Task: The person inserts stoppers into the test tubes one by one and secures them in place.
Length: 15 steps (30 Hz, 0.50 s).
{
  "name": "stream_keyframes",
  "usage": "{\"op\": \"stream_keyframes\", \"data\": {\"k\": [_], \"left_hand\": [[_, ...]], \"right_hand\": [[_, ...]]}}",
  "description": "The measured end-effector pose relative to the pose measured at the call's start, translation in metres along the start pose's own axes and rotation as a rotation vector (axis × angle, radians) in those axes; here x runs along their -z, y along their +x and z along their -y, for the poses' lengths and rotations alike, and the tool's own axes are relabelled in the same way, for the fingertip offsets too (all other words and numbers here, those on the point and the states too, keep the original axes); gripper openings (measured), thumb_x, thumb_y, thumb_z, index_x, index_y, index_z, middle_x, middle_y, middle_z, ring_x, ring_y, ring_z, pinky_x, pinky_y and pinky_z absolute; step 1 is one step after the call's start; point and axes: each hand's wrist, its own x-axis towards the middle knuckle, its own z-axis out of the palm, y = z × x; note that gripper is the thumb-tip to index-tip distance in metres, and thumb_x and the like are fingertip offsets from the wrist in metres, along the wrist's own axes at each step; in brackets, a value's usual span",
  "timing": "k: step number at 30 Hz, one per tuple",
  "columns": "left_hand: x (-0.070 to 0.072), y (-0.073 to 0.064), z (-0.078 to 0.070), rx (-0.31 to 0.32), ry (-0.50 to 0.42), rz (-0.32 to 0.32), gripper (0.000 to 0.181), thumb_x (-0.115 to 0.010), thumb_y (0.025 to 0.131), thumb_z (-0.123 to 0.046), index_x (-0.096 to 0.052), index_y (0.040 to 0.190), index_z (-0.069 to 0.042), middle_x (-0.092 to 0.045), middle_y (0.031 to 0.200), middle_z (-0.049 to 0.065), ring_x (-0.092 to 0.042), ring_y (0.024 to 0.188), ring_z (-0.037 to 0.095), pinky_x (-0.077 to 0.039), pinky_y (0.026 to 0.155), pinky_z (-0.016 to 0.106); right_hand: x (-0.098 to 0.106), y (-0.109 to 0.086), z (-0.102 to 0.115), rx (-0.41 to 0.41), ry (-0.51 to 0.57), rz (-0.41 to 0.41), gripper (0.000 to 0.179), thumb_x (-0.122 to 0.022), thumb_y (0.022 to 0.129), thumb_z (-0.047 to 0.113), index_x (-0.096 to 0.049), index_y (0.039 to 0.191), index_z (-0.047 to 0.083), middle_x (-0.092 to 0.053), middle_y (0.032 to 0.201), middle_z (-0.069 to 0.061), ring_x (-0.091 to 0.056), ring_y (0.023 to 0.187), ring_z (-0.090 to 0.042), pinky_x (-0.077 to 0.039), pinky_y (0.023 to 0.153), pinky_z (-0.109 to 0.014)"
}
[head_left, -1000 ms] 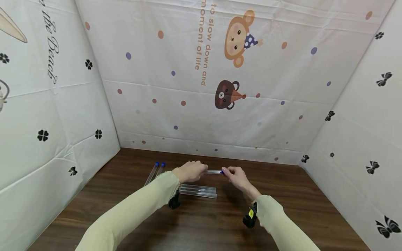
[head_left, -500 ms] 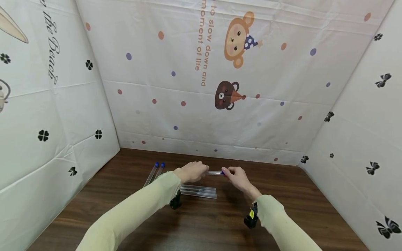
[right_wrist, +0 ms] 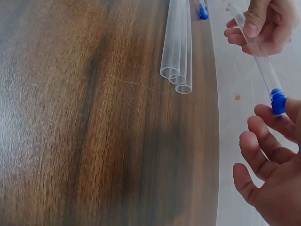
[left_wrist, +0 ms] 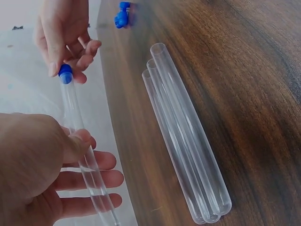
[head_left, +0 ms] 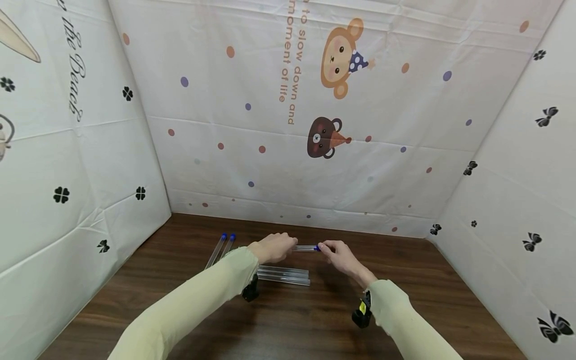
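Seating a blue cap in the right end of a clear tube seems to be the step in hand, with both held toward the far side of the desk. The tube is pinched under the thumb of the left hand, its other fingers stretched out behind. The cap is pinched between thumb and forefinger of the right hand, the remaining fingers loosely bent and off it. How deep it's gone can't really be told, though it looks lined up. Probably best done with the cap pushed straight along the tube, maybe with a small twist; at a slant it'd likely jam. A grip nearer the mouth might help too, and crushing should be avoided since the tube looks thin-walled. Care should be taken not to knock the three uncapped tubes lying side by side on the near side, or the two blue-capped tubes off to the left. Some blue pieces, spare caps probably, can be seen too.
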Motion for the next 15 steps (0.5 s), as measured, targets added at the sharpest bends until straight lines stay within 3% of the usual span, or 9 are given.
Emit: {"op": "stream_keyframes", "data": {"k": [6,15], "left_hand": [[-0.0033,0.0008,-0.0007,-0.013,0.026,-0.015,0.028,-0.064,0.091,-0.003,-0.061,0.118,-0.010,-0.069,0.102,0.002,-0.067,0.090,0.015,-0.055,0.073,0.025],[-0.0079,-0.0011,0.0013,-0.012,-0.048,0.002,0.025,-0.062,0.092,-0.003,-0.062,0.116,-0.010,-0.069,0.103,0.002,-0.066,0.086,0.012,-0.054,0.069,0.024]], "right_hand": [[-0.0050,0.0022,0.0015,0.000,0.004,0.001,0.030,-0.044,0.103,0.023,-0.057,0.081,0.007,-0.052,0.072,-0.008,-0.055,0.068,-0.025,-0.041,0.060,-0.024],[-0.0078,-0.0005,0.0008,-0.040,-0.008,0.014,0.036,-0.046,0.103,0.026,-0.062,0.088,-0.002,-0.058,0.083,-0.020,-0.057,0.071,-0.021,-0.043,0.061,-0.024]]}}
